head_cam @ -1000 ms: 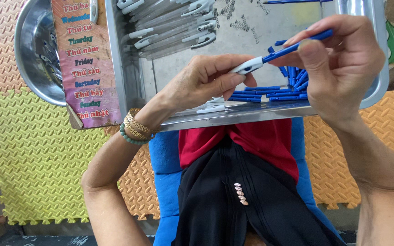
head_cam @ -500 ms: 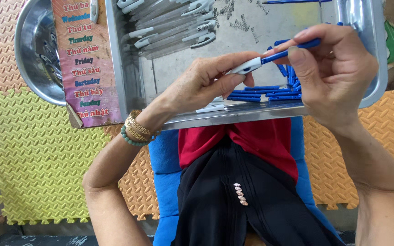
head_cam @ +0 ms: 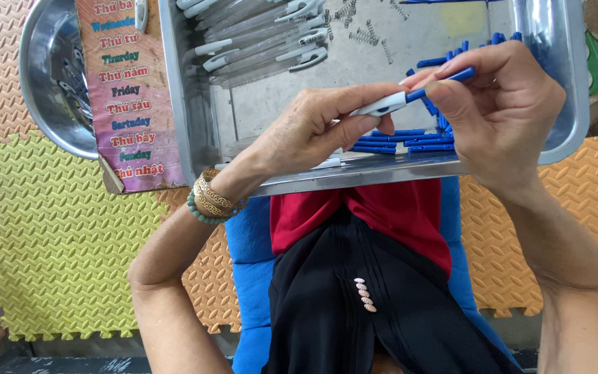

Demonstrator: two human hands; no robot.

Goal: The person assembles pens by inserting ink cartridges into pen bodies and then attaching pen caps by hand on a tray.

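The left hand (head_cam: 313, 128) pinches the white end of a pen (head_cam: 413, 93), and the right hand (head_cam: 503, 104) grips its blue end, both held above the metal tray (head_cam: 562, 138). This looks like pushing 2 halves together; next needs a straight, aligned push. The pen's long axis runs left-right, its blue end tilted up toward the far right.

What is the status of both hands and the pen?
Left hand grips white pen half. Right hand grips blue pen half. Halves meet above metal tray. Nothing in the way.
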